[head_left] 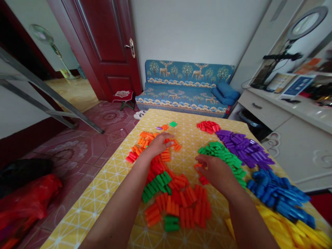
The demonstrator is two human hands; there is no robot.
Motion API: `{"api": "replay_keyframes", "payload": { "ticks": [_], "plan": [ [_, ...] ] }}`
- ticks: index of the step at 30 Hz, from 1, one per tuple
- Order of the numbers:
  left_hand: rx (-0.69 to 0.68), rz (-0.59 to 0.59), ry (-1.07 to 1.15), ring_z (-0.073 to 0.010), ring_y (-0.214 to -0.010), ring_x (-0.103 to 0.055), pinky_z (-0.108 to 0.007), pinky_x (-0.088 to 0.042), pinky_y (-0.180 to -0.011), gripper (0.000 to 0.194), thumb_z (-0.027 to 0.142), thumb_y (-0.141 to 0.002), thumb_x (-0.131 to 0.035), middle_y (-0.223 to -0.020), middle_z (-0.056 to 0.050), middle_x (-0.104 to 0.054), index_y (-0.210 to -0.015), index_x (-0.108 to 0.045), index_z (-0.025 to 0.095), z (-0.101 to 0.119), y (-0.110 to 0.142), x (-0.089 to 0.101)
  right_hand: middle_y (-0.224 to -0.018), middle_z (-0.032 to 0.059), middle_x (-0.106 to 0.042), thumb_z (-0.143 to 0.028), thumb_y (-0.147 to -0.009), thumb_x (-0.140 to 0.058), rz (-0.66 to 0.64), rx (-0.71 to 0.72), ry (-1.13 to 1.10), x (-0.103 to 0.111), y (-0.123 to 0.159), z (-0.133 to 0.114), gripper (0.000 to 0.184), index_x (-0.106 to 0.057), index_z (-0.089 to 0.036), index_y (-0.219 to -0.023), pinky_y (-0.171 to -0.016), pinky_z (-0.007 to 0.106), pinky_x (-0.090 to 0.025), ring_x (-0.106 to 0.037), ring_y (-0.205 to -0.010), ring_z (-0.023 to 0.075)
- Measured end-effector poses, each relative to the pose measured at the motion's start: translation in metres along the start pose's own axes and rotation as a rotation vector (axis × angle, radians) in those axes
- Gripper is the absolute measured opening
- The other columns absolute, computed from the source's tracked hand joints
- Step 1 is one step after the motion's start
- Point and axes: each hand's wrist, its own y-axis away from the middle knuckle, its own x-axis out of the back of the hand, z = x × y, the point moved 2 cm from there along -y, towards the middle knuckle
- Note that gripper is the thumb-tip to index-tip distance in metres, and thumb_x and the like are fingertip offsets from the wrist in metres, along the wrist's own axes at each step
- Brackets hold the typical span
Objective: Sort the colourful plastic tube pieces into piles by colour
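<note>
Small ribbed plastic pieces lie in colour groups on a yellow patterned tablecloth [181, 121]. My left hand [159, 143] is over the orange pieces [145, 138] at the left, fingers stretched and apart, holding nothing visible. Curled fingers of my right hand [214, 169] close around an orange piece [197, 165], partly hidden by them. A red piece [204, 180] lies just below that hand, and a green heap [220, 152] is beside it. Between my forearms spread more orange-red pieces [189, 200], with green ones [157, 185] among them.
Red [208, 126], purple [241, 147], blue [277, 193] and yellow [293, 228] heaps line the table's right side. A few green pieces [173, 123] sit near the far edge. Beyond are a blue sofa [181, 95], a stool [123, 95] and a white cabinet [298, 138].
</note>
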Motion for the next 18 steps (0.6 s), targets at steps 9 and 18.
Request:
{"api": "replay_keyframes", "payload": {
  "ticks": [9, 18],
  "plan": [
    [0.05, 0.028, -0.073, -0.0244, -0.112, -0.061, -0.037, -0.044, -0.101, 0.035, 0.038, -0.087, -0.055, -0.119, -0.008, -0.067, -0.115, -0.069, 0.022, 0.001, 0.07, 0.032, -0.153, 0.0206, -0.028, -0.054, -0.063, -0.073, 0.082, 0.077, -0.034, -0.063, 0.069, 0.018, 0.092, -0.042, -0.02, -0.142, -0.1, 0.062, -0.036, -0.027, -0.138, 0.0435],
    [0.188, 0.061, -0.146, -0.025, -0.128, -0.048, -0.046, -0.03, -0.112, 0.039, 0.045, -0.091, -0.048, -0.133, -0.007, -0.059, -0.119, -0.066, 0.026, -0.026, 0.095, 0.022, -0.158, 0.019, -0.01, -0.063, -0.058, -0.074, 0.262, 0.161, -0.201, -0.138, 0.064, -0.004, 0.103, -0.037, -0.021, -0.145, -0.106, 0.066, -0.025, -0.007, -0.142, 0.0467]
  ]
}}
